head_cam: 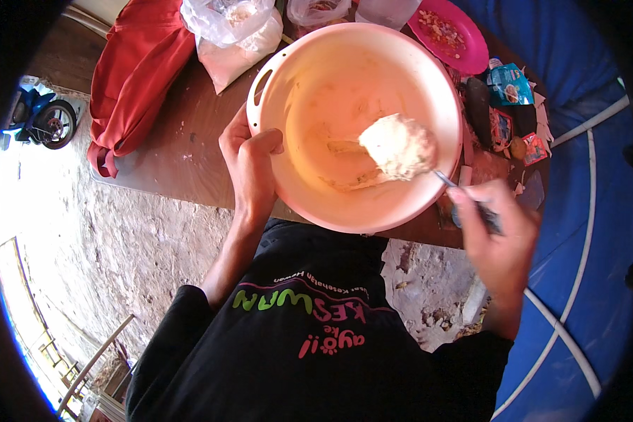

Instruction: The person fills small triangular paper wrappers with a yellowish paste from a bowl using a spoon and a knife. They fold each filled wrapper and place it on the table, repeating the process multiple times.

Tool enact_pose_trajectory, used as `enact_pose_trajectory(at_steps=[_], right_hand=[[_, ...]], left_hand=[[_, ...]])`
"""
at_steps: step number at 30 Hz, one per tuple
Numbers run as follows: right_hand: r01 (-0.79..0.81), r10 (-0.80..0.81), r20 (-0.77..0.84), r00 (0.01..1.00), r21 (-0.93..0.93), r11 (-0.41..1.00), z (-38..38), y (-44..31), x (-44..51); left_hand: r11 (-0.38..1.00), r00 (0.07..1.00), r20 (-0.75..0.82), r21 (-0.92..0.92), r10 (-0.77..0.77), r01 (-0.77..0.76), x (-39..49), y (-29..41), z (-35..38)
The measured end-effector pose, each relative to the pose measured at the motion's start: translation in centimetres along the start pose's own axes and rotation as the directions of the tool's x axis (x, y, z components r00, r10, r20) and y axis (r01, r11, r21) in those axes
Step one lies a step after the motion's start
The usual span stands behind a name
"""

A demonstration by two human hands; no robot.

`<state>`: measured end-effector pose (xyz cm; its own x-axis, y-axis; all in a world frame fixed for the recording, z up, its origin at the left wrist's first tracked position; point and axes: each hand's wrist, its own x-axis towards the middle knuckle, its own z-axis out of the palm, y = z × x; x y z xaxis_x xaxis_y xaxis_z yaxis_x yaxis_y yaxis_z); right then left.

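Note:
A large light-coloured plastic basin [316, 195] stands tilted towards me at the table's front edge. My left hand [250, 153] grips its left rim just below the slotted handle, thumb over the edge. In my right hand [498, 227], blurred by motion, is the dark handle of a metal utensil [445, 179]; its head is hidden. A thick lump of pale, sticky dough [398, 147] covers that end, over the right part of the basin. Smears of the same dough mark the basin's bottom and wall.
A red cloth [137, 84] and a plastic bag of white powder [237, 47] lie on the brown table [190, 174]. A pink plate [448, 31] with chopped bits, a teal sachet [510, 84] and small red packets [534, 149] crowd the right. Blue tarpaulin [569, 211] with pale pipes hangs beyond.

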<state>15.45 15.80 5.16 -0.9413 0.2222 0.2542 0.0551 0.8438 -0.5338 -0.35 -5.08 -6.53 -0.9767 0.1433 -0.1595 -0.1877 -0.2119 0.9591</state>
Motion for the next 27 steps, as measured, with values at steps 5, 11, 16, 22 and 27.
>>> enact_pose_trajectory(at_steps=[5, 11, 16, 22, 27], right_hand=[[0.316, -0.219, 0.315, 0.924, -0.304, 0.899, 5.4, 2.0, 0.0], [0.265, -0.190, 0.266, 0.945, -0.281, 0.923, 3.8, 2.4, 1.5], [0.225, -0.166, 0.229, 0.959, -0.262, 0.938, 1.9, 1.2, 1.9], [0.261, -0.178, 0.310, 0.934, -0.251, 0.932, 2.8, 1.9, 1.7], [0.101, -0.080, 0.318, 0.945, -0.049, 0.994, 3.3, 2.9, 1.7]], left_hand=[[0.999, 1.000, 0.005, -0.034, -0.005, 0.005, 0.0, 0.5, 0.6], [1.000, 1.000, -0.015, -0.010, -0.019, 0.019, 0.2, 0.5, 0.3], [0.998, 1.000, -0.024, -0.064, -0.004, 0.002, 0.4, 0.0, 0.1], [0.999, 0.999, -0.035, -0.049, -0.012, 0.010, 0.5, -0.1, 0.2], [0.999, 0.999, -0.034, -0.047, 0.007, -0.008, 0.6, -0.1, 0.5]])
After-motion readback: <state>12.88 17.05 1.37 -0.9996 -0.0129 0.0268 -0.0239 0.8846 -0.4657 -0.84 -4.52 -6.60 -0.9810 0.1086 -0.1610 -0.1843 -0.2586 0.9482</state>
